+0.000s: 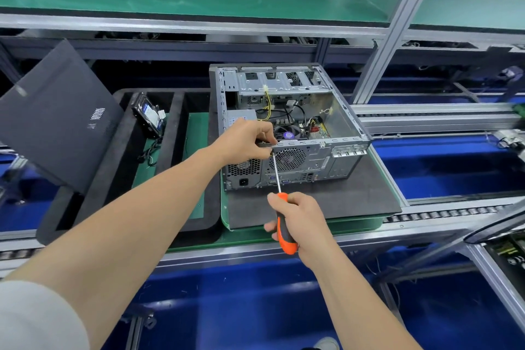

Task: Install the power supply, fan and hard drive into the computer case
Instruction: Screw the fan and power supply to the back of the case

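An open grey computer case lies on its side on a dark mat, rear panel toward me. The power supply sits inside at the left, its grille and socket showing at the rear. A fan sits on the board inside. My right hand grips the orange-and-black handle of a screwdriver; its tip meets the rear panel's top edge beside the round vent. My left hand pinches something small at that tip, on the case's rim. A hard drive leans in the black foam tray at the left.
The case's dark side panel leans at the far left. The black foam tray has several slots and loose wires. A green pallet under the mat rides on a roller conveyor. Aluminium frame posts rise behind the case.
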### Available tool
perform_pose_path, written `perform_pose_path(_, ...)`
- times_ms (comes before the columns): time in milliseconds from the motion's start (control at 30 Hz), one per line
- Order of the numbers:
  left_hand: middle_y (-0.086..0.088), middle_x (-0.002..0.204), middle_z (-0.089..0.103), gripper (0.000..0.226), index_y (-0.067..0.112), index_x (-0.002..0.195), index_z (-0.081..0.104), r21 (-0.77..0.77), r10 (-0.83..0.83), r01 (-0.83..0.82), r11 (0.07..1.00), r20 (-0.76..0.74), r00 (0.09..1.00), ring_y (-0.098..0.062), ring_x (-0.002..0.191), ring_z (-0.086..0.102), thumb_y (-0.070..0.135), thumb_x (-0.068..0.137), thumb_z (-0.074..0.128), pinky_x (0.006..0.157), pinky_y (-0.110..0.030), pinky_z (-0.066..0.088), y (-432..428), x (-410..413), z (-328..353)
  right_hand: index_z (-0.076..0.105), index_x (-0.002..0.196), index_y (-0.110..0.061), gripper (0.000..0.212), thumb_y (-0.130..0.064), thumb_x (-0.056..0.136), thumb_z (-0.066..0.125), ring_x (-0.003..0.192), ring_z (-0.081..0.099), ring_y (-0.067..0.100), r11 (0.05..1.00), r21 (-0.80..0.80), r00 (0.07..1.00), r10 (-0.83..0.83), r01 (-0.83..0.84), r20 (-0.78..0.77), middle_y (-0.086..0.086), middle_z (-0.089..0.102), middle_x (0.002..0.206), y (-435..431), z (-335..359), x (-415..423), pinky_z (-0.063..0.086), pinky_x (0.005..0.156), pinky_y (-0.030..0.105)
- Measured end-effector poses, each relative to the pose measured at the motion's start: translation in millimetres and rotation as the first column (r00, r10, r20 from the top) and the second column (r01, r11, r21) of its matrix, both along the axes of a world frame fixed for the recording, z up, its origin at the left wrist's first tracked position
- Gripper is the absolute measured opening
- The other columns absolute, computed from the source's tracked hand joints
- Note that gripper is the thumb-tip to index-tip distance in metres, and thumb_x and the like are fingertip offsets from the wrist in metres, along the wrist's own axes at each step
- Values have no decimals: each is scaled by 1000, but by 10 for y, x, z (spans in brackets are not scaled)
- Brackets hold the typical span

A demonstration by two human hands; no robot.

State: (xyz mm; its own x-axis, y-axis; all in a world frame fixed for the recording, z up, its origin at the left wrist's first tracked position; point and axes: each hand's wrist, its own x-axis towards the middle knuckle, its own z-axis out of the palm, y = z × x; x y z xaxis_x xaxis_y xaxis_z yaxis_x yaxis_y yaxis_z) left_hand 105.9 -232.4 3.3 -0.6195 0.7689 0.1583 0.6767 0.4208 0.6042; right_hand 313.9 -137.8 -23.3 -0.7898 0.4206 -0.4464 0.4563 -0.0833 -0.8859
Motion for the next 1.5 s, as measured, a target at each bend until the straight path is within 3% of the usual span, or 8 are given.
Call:
perform_pose_path(133,10,110,73,18,23,97,64,-35,-8,8,999,12,1000,-6,107,66,16,83,75,83,-34,54,5,3,19,63,95,-16,30,-43,89,76,50,71,15,948,313,998,-61,50,24,2,72,73,-39,9,-43,58,57,37)
perform_pose_path(367,12,112,69,21,25,110,59,-64,-17,26,998,135,991,-5,105,63,18,90,58,87,-27,49,26,-30,78,79,88,1,34,-22,96,56,45,50,22,924,-354,989,-149,146,18,12,58,76,41,76,-92,42,54,35)
perform_pose_path(467,15,104,69,22,30,113,59,-86,34,-16,996,206,978,-15,79,62,20,101,43,72,-34,49,54,-96,118,73,100,-1,35,-35,99,65,58,50,24,982,-174,997,-81,79,-4,10,52,74,32,51,-75,43,61,37)
perform_pose_path(633,7,127,67,29,26,123,69,-307,-43,59,950,58,997,-16,110,60,24,107,46,95,-34,46,172,-188,192,57,114,-12,37,-44,100,67,59,71,25,975,-221,1000,-16,10,-26,5,73,64,-6,84,-33,61,78,57)
perform_pose_path(833,18,107,64,20,32,109,70,-296,15,-2,955,40,999,-10,109,59,26,105,52,102,-36,42,246,-204,185,54,110,-8,34,-33,97,73,51,61,20,990,-111,992,-100,92,-74,10,67,87,-45,40,-27,49,49,33)
perform_pose_path(1067,10,121,67,27,29,124,69,-419,-88,97,903,40,995,-16,112,60,32,107,48,105,-38,43,226,-243,285,69,110,-2,26,-20,100,54,48,52,21,928,-365,995,-91,72,-34,16,72,78,36,57,-54,44,46,30)
perform_pose_path(1333,13,115,69,23,32,117,70,-327,-55,53,943,3,998,-18,116,56,23,105,53,109,-40,36,316,-249,143,76,95,-21,2,-20,94,75,61,71,30,997,-80,979,-8,-8,-205,12,71,84,101,-11,-13,59,58,40)
perform_pose_path(1500,7,113,67,29,34,119,66,-258,-17,-7,966,-91,996,-19,116,48,16,107,46,96,-35,22,315,-197,-19,73,97,-21,2,-21,95,73,54,63,27,992,-122,979,-56,32,-195,7,66,71,-7,36,-32,55,55,41)
